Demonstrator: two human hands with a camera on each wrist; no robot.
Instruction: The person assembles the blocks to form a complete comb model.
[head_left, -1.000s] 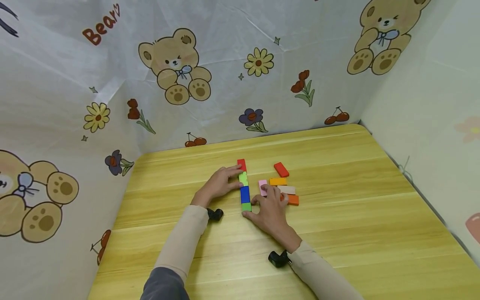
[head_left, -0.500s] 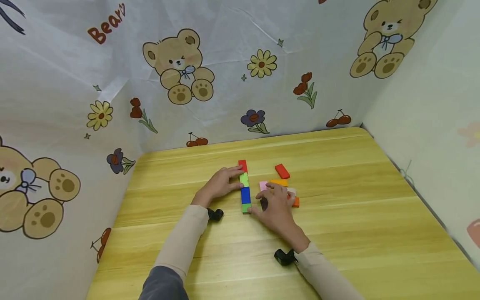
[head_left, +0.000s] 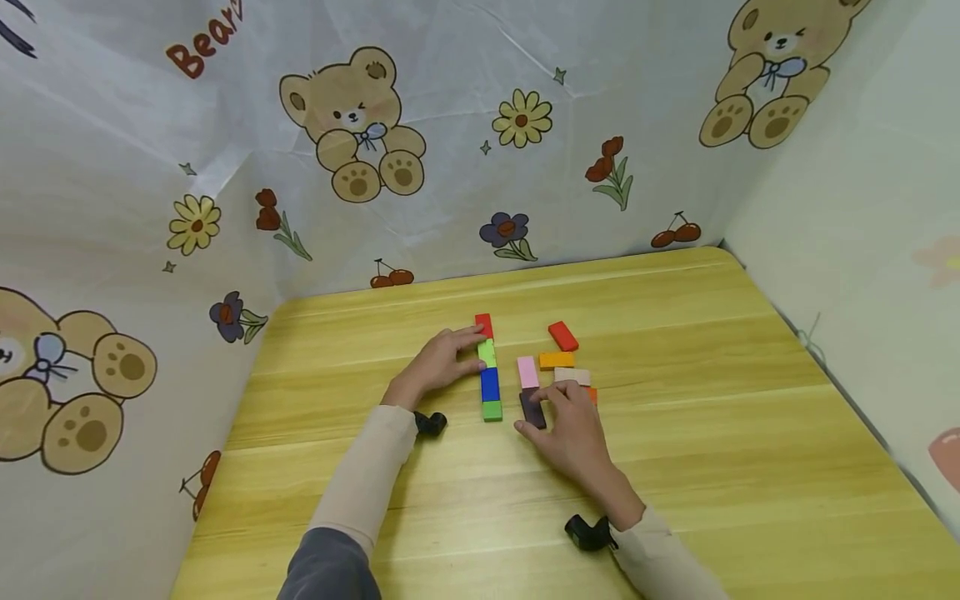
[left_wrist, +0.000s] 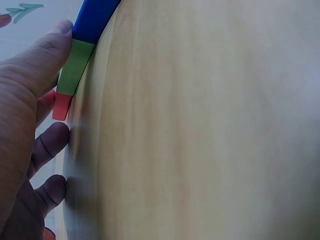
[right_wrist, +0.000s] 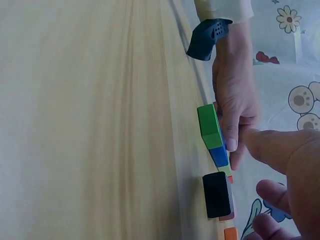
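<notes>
In the head view a straight row of blocks runs away from me: green [head_left: 492, 411] nearest, then blue [head_left: 490, 384], light green [head_left: 487, 353] and red [head_left: 483, 322]. My left hand [head_left: 437, 368] rests against the row's left side, index finger by the red block and thumb by the light green and blue blocks. My right hand [head_left: 576, 433] is beside the black block [head_left: 532, 410], thumb and index finger spread apart near its close end. In the right wrist view a gap shows between those fingers and the black block [right_wrist: 217, 195]. A pink block [head_left: 528, 372] lies end to end with the black one.
Right of the pink block lie a yellow-orange block [head_left: 557, 360], a beige block [head_left: 572, 377] and a partly hidden orange block [head_left: 593, 396]. A loose red block [head_left: 563, 336] sits farther back. Behind the wooden table [head_left: 675, 350] hangs a bear-print cloth [head_left: 450, 167].
My right hand has drawn away from the green block toward the right, and its thumb now lies by the black block, which has come into sight. The left hand stays at the row.
</notes>
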